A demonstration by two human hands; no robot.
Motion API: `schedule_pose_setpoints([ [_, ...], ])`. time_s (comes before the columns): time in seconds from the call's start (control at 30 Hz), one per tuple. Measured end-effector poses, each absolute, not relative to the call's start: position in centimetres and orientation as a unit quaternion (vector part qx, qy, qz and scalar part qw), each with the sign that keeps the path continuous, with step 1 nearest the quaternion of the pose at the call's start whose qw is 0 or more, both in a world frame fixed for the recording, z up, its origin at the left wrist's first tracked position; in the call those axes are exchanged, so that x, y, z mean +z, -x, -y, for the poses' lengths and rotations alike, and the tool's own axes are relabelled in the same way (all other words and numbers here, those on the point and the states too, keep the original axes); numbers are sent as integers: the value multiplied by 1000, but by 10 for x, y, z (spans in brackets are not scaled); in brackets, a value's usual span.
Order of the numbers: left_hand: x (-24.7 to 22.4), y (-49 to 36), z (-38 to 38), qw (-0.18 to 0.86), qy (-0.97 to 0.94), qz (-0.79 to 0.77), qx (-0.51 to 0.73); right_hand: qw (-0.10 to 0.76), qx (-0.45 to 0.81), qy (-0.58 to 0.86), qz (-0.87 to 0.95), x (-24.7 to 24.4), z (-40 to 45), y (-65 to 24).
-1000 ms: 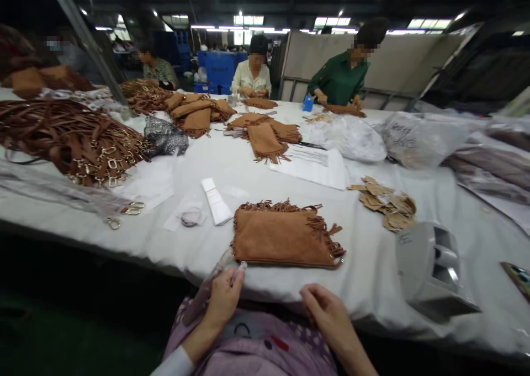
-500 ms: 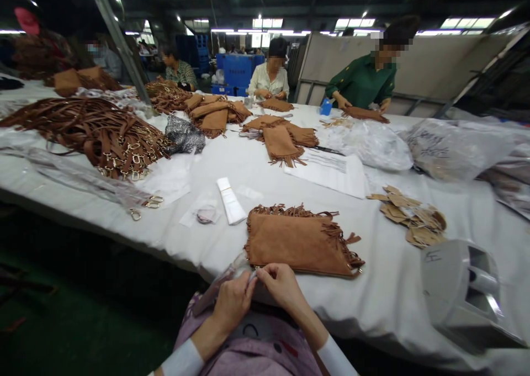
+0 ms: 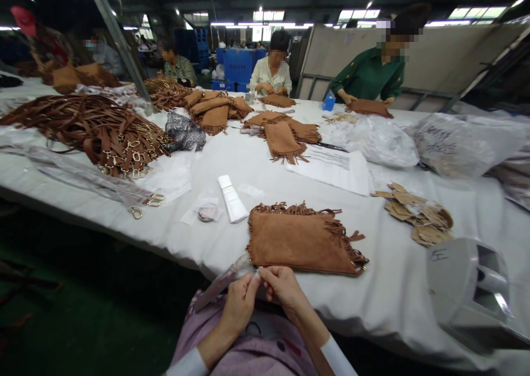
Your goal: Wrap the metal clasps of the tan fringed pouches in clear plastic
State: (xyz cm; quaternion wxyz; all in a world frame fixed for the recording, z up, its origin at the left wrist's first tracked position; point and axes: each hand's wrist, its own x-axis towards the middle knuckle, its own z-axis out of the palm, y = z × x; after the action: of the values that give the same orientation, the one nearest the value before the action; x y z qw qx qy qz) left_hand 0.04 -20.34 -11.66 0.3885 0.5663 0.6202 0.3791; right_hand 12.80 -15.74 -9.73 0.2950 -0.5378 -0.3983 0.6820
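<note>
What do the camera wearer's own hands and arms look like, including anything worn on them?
The left hand and right hand are bare, with no gloves visible. A plain white, close-fitting fabric sleeve covers part of the left forearm; a matching white fabric sleeve is on the right.

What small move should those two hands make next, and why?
Perhaps a gentle pull with the right hand, since it pinches close against the left hand at the translucent plastic wrap beside the brown suede-like fringed bag; exactly what lies between them is too small to tell.
</note>
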Motion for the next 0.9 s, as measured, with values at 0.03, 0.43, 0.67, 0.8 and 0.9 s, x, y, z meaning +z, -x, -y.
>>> schedule_pose_setpoints([
  [0.03,-116,0,204,372,-569,-632,372,303,680,540,392,-98,158,-127],
  [0.43,-101,4,199,385,-552,-611,417,297,671,542,409,-96,158,-133],
  [0.67,-112,1,194,602,-325,-558,469,303,690,515,409,-84,163,-143],
  [0.8,-109,-3,194,693,-199,-475,505,338,666,541,388,-87,163,-139],
  [0.9,-108,-4,194,757,-107,-413,495,335,657,552,388,-91,164,-135],
])
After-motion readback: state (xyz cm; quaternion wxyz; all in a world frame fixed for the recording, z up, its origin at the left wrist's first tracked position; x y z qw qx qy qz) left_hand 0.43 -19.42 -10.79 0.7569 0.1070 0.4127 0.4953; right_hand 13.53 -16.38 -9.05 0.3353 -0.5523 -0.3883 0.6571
